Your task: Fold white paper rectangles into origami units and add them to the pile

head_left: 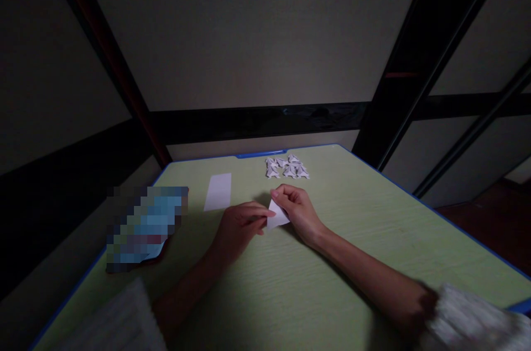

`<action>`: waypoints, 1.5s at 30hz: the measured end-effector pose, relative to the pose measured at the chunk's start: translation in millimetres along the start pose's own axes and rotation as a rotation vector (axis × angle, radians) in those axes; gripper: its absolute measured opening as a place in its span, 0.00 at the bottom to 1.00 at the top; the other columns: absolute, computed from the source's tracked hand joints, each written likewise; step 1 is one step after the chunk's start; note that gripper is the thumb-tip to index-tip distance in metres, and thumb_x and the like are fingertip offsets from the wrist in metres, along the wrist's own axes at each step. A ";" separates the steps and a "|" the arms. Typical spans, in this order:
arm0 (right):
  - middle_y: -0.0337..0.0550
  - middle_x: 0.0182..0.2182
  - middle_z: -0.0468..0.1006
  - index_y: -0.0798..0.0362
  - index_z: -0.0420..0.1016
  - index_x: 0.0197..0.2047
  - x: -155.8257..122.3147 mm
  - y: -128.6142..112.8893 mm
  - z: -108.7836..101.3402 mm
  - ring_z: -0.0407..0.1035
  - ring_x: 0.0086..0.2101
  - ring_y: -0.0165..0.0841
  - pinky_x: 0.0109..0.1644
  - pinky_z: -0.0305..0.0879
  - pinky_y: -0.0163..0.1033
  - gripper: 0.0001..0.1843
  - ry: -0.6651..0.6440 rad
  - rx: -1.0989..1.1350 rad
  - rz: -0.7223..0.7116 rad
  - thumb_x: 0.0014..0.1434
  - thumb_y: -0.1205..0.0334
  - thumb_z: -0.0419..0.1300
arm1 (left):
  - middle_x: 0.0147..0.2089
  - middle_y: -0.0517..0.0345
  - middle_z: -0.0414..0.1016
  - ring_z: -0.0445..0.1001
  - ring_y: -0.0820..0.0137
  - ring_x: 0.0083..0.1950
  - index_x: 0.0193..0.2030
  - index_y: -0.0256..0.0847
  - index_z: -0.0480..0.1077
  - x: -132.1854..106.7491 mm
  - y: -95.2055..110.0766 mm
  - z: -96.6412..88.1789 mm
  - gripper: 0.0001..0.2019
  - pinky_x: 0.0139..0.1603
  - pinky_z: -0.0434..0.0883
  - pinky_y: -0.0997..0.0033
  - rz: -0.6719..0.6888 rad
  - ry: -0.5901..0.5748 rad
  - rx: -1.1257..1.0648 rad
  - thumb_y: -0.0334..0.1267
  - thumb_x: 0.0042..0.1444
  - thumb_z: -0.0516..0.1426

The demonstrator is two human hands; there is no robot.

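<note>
Between my two hands, just above the table, is a small piece of white paper (277,217). My right hand (299,211) pinches its upper right side between thumb and fingers. At its left edge, my left hand (244,222) closes thumb and fingers on the paper. Beyond my hands sits a group of several small folded white paper figures (290,167), set close together. To the left of them a flat rectangular sheet of white paper (218,191) lies on the table.
The light green table (357,201) has a blue rim. A pixelated bluish flat object (147,229) with a dark reddish edge lies at its left side. Right behind the table stand pale panels (257,35) with dark bands.
</note>
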State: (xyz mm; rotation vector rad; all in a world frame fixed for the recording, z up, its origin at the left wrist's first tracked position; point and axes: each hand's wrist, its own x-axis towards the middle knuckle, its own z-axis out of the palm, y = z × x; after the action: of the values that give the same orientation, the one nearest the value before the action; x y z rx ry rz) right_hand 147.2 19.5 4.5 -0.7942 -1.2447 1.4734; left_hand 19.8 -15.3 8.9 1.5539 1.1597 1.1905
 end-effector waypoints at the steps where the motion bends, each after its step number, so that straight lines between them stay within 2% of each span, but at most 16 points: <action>1: 0.31 0.11 0.62 0.57 0.61 0.17 -0.2 -0.3 0.1 0.51 0.12 0.19 0.16 0.44 0.28 0.16 -0.005 0.001 0.002 0.41 0.53 0.60 | 0.26 0.56 0.71 0.68 0.74 0.25 0.23 0.38 0.74 0.1 -0.7 -0.3 0.07 0.20 0.66 0.78 0.013 -0.017 -0.012 0.30 0.40 0.54; 5: 0.30 0.10 0.62 0.57 0.63 0.17 -1.1 -0.7 0.6 0.50 0.12 0.19 0.15 0.42 0.28 0.16 -0.005 0.005 0.002 0.39 0.53 0.61 | 0.24 0.57 0.69 0.68 0.75 0.24 0.21 0.38 0.73 0.9 -1.0 -0.5 0.06 0.20 0.67 0.79 0.050 -0.039 -0.010 0.33 0.42 0.55; 10: 0.33 0.13 0.67 0.58 0.69 0.19 0.8 1.2 -1.3 0.53 0.14 0.19 0.17 0.45 0.28 0.10 -0.032 0.116 0.012 0.39 0.59 0.63 | 0.28 0.57 0.70 0.67 0.76 0.25 0.19 0.36 0.71 4.3 -3.3 -2.1 0.06 0.19 0.67 0.79 -0.020 0.066 -0.074 0.36 0.40 0.56; 12: 0.33 0.15 0.69 0.58 0.72 0.21 2.0 1.3 -3.1 0.55 0.16 0.19 0.19 0.49 0.27 0.08 -0.089 0.204 0.054 0.39 0.62 0.63 | 0.28 0.57 0.72 0.67 0.76 0.25 0.21 0.36 0.72 5.1 -5.4 -3.4 0.06 0.20 0.67 0.80 -0.094 0.098 -0.138 0.37 0.39 0.57; 15: 0.35 0.18 0.72 0.57 0.74 0.24 2.3 -0.1 -6.1 0.61 0.19 0.20 0.23 0.56 0.28 0.08 -0.200 0.308 0.151 0.37 0.63 0.64 | 0.24 0.58 0.72 0.67 0.76 0.25 0.21 0.35 0.71 4.7 -6.3 -4.7 0.07 0.22 0.65 0.80 -0.184 0.073 -0.241 0.38 0.37 0.58; 18: 0.37 0.21 0.74 0.57 0.74 0.24 0.9 -1.6 -8.4 0.66 0.22 0.22 0.28 0.61 0.29 0.09 -0.293 0.348 0.209 0.36 0.64 0.65 | 0.20 0.58 0.71 0.66 0.76 0.23 0.19 0.34 0.70 3.1 -4.0 -4.4 0.07 0.22 0.64 0.79 -0.231 0.034 -0.309 0.37 0.34 0.59; 21: 0.38 0.20 0.75 0.57 0.75 0.24 -0.1 -1.5 -9.4 0.67 0.22 0.23 0.28 0.63 0.29 0.09 -0.338 0.354 0.223 0.34 0.64 0.66 | 0.18 0.60 0.70 0.64 0.78 0.20 0.17 0.34 0.69 2.3 -1.6 -3.4 0.07 0.20 0.63 0.79 -0.273 0.039 -0.345 0.36 0.30 0.61; 26: 0.37 0.20 0.75 0.57 0.75 0.23 0.6 0.1 -9.5 0.67 0.21 0.21 0.27 0.63 0.26 0.10 -0.325 0.344 0.243 0.31 0.65 0.67 | 0.16 0.61 0.69 0.64 0.79 0.18 0.16 0.34 0.68 2.9 -3.2 -3.0 0.08 0.20 0.62 0.79 -0.283 0.022 -0.371 0.36 0.28 0.62; 36: 0.36 0.18 0.74 0.57 0.75 0.23 -1.1 -3.0 -7.0 0.65 0.20 0.20 0.25 0.60 0.26 0.09 -0.357 0.275 0.224 0.33 0.64 0.66 | 0.16 0.65 0.68 0.65 0.80 0.17 0.19 0.34 0.64 2.3 -2.3 -1.6 0.12 0.20 0.63 0.80 -0.264 0.064 -0.410 0.31 0.27 0.63; 41: 0.37 0.22 0.75 0.55 0.76 0.24 0.1 -1.2 -6.0 0.66 0.24 0.22 0.30 0.59 0.29 0.07 -0.268 0.184 0.119 0.35 0.67 0.65 | 0.18 0.65 0.69 0.66 0.80 0.19 0.21 0.35 0.64 3.8 -2.7 -4.2 0.11 0.21 0.65 0.81 -0.187 0.148 -0.309 0.31 0.29 0.63; 45: 0.35 0.19 0.71 0.56 0.76 0.21 1.6 0.9 -4.7 0.63 0.21 0.20 0.26 0.56 0.29 0.04 -0.175 0.043 0.032 0.36 0.67 0.65 | 0.19 0.64 0.69 0.67 0.79 0.22 0.22 0.35 0.64 3.9 -1.9 -3.6 0.10 0.23 0.66 0.81 -0.104 0.225 -0.129 0.29 0.31 0.61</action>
State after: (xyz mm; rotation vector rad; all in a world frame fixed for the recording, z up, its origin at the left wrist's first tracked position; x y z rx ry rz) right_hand 150.9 22.5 2.7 -0.6705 -1.3304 1.6180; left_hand 16.5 -10.8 8.5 1.2722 1.2653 1.3684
